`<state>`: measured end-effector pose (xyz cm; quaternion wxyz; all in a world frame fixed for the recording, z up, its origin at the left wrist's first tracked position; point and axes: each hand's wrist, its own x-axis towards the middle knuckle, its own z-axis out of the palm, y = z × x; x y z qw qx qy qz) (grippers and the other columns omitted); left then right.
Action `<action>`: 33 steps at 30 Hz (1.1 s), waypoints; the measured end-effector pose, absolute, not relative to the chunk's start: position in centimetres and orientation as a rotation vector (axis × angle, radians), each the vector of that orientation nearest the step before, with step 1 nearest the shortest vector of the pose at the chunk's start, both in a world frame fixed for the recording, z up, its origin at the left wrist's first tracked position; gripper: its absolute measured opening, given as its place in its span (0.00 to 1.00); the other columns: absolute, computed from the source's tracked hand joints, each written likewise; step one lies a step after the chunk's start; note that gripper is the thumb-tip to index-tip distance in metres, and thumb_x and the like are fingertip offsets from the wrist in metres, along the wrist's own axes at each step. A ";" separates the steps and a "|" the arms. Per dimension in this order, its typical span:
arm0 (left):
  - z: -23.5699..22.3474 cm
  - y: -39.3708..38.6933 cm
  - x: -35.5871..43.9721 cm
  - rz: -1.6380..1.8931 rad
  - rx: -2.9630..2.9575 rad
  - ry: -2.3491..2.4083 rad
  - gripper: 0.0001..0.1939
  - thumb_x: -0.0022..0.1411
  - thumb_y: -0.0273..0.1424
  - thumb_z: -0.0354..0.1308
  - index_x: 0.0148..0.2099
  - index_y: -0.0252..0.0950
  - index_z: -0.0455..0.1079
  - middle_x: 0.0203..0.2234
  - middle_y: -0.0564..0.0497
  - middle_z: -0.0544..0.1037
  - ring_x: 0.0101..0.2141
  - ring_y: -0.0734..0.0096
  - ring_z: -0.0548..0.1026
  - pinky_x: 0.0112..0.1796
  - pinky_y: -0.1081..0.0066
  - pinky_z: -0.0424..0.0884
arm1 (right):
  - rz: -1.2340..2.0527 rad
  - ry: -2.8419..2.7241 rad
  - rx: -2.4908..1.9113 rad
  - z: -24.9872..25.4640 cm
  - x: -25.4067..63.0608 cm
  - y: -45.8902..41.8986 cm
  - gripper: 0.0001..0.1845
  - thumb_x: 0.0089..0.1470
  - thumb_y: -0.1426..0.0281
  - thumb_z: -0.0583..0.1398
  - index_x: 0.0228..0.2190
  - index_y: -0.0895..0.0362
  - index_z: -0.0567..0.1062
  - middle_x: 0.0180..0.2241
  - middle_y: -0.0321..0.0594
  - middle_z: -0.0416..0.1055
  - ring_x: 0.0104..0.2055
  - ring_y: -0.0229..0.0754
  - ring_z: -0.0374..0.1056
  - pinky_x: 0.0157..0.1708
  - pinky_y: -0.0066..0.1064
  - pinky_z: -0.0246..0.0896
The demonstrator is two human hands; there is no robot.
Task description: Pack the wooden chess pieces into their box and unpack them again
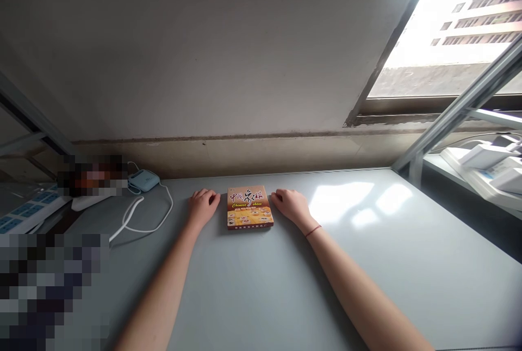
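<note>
A Chinese chess box (pixel 249 208) lies flat on the grey table (pixel 244 285), its printed lid facing up. My left hand (pixel 203 208) rests on the tabletop just left of the box, with a small gap between them. Its fingers are curled in, and nothing shows in them. On the other side, my right hand (pixel 292 207) lies close to the box's right edge without holding it, also loosely fisted. A thin red string (pixel 313 231) circles the right wrist.
At the left are a light-blue device (pixel 143 180), a white cable (pixel 163 219) and a power strip (pixel 30 210); blurred patches hide some things there. White devices (pixel 489 163) stand on a surface at the right, beyond a metal frame bar (pixel 460 95). A wall (pixel 212 57) closes the back.
</note>
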<state>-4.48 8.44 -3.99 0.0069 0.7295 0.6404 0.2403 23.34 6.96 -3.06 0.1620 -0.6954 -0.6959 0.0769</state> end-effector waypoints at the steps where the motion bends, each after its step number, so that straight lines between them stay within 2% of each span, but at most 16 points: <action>1: -3.8 8.4 -4.4 0.776 2.285 1.989 0.12 0.63 0.34 0.52 0.30 0.37 0.71 0.29 0.50 0.75 0.35 0.66 0.72 0.39 0.69 0.64 | 0.235 -1.974 -1.973 -2.9 23.3 6.9 0.19 0.59 0.64 0.51 0.19 0.55 0.70 0.22 0.40 0.71 0.24 0.38 0.61 0.23 0.29 0.38; 8: -1.4 6.7 -2.2 0.895 2.378 1.718 0.12 0.66 0.32 0.47 0.38 0.39 0.72 0.35 0.50 0.74 0.37 0.70 0.74 0.41 0.72 0.68 | 0.392 -1.895 -1.886 -1.8 22.3 6.1 0.27 0.62 0.58 0.44 0.16 0.55 0.62 0.17 0.37 0.63 0.20 0.37 0.54 0.22 0.29 0.40; 12: -1.0 5.2 0.0 0.854 2.430 1.628 0.11 0.66 0.33 0.49 0.40 0.40 0.74 0.36 0.50 0.74 0.38 0.67 0.74 0.42 0.69 0.69 | 0.561 -1.776 -1.814 -1.1 21.2 5.4 0.27 0.60 0.55 0.47 0.14 0.55 0.57 0.14 0.33 0.55 0.19 0.35 0.48 0.21 0.29 0.38; 15: -0.8 4.7 0.7 0.818 2.437 1.628 0.11 0.65 0.35 0.51 0.41 0.42 0.74 0.38 0.50 0.75 0.40 0.63 0.74 0.43 0.65 0.69 | 0.657 -1.628 -1.730 -0.6 20.7 5.0 0.28 0.59 0.54 0.49 0.14 0.56 0.58 0.14 0.33 0.54 0.20 0.35 0.47 0.21 0.29 0.39; 17: -0.4 4.5 0.7 0.785 2.435 1.650 0.13 0.66 0.39 0.50 0.41 0.41 0.74 0.38 0.49 0.76 0.41 0.61 0.73 0.44 0.62 0.69 | 0.724 -1.554 -1.628 -0.4 20.5 4.9 0.28 0.59 0.53 0.49 0.15 0.56 0.64 0.16 0.34 0.58 0.21 0.35 0.52 0.22 0.28 0.42; 19: 0.2 4.1 0.7 0.749 2.427 1.653 0.17 0.65 0.45 0.50 0.41 0.40 0.74 0.39 0.48 0.77 0.43 0.58 0.72 0.47 0.59 0.68 | 0.815 -1.497 -1.470 -0.2 20.2 4.8 0.27 0.59 0.52 0.49 0.22 0.57 0.73 0.21 0.37 0.66 0.25 0.37 0.60 0.24 0.27 0.50; 21: 0.8 3.4 1.0 0.726 2.397 1.628 0.23 0.63 0.49 0.50 0.48 0.39 0.72 0.44 0.46 0.76 0.47 0.55 0.71 0.49 0.58 0.67 | 0.874 -1.460 -1.315 0.1 19.9 4.5 0.25 0.58 0.52 0.51 0.33 0.57 0.78 0.33 0.41 0.73 0.35 0.41 0.67 0.33 0.28 0.59; 23: 1.2 2.6 1.5 0.720 2.360 1.617 0.33 0.58 0.53 0.53 0.60 0.39 0.62 0.53 0.43 0.69 0.51 0.52 0.69 0.48 0.58 0.69 | 0.913 -1.452 -1.188 0.6 19.6 4.1 0.24 0.58 0.53 0.52 0.42 0.55 0.78 0.45 0.44 0.72 0.44 0.44 0.68 0.43 0.31 0.62; 25: 1.4 2.0 2.0 0.733 2.357 1.649 0.40 0.56 0.52 0.56 0.66 0.44 0.51 0.60 0.43 0.61 0.53 0.49 0.68 0.46 0.58 0.70 | 0.976 -1.495 -1.080 1.3 19.4 3.6 0.23 0.59 0.53 0.52 0.46 0.53 0.76 0.50 0.44 0.70 0.50 0.44 0.67 0.48 0.32 0.61; 26: 1.4 1.8 2.2 0.748 2.358 1.664 0.40 0.57 0.51 0.56 0.67 0.47 0.48 0.62 0.44 0.58 0.53 0.50 0.68 0.45 0.59 0.71 | 1.011 -1.520 -1.041 1.5 19.3 3.4 0.23 0.60 0.54 0.52 0.48 0.53 0.75 0.51 0.43 0.70 0.51 0.44 0.67 0.49 0.32 0.61; 28: 1.6 1.8 2.4 0.826 2.338 1.684 0.34 0.61 0.46 0.54 0.66 0.50 0.49 0.61 0.45 0.58 0.49 0.54 0.71 0.43 0.61 0.71 | 1.037 -1.547 -1.039 1.7 19.4 3.3 0.24 0.60 0.55 0.51 0.50 0.53 0.73 0.51 0.44 0.71 0.50 0.43 0.67 0.48 0.32 0.62; 30: 1.9 2.1 2.2 1.021 2.292 1.705 0.27 0.62 0.42 0.54 0.62 0.48 0.56 0.57 0.44 0.61 0.47 0.58 0.72 0.43 0.64 0.71 | 0.953 -1.527 -1.162 1.2 19.7 3.6 0.23 0.59 0.56 0.52 0.49 0.55 0.72 0.47 0.45 0.73 0.45 0.43 0.69 0.43 0.31 0.64; 33: 2.8 2.5 1.4 1.374 2.205 1.747 0.15 0.62 0.39 0.54 0.48 0.40 0.66 0.48 0.44 0.67 0.47 0.60 0.71 0.45 0.65 0.70 | 0.718 -1.533 -1.442 -0.3 20.6 4.5 0.18 0.57 0.61 0.52 0.42 0.57 0.74 0.38 0.44 0.75 0.33 0.41 0.69 0.33 0.30 0.62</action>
